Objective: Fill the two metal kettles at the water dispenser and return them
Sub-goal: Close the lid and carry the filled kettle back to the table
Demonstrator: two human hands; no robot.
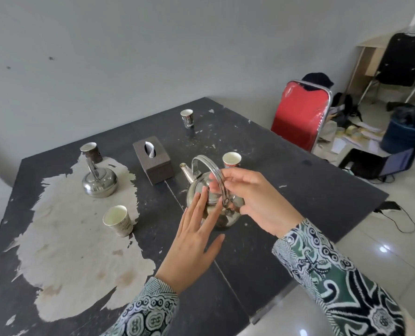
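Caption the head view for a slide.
Both hands at the near kettle: right hand on its handle, left hand flat against its body; second kettle waits.

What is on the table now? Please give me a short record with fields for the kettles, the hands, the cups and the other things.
near kettle: metal kettle upright on the dark table, spout pointing away, bail handle raised
far kettle: second kettle on the worn pale patch, untouched
left hand: left hand with straight fingers against the near kettle's body
right hand: right hand pinches the handle
cups: four paper cups, nearest one by the pale patch
other: brown tissue box between the kettles; red chair beyond the table
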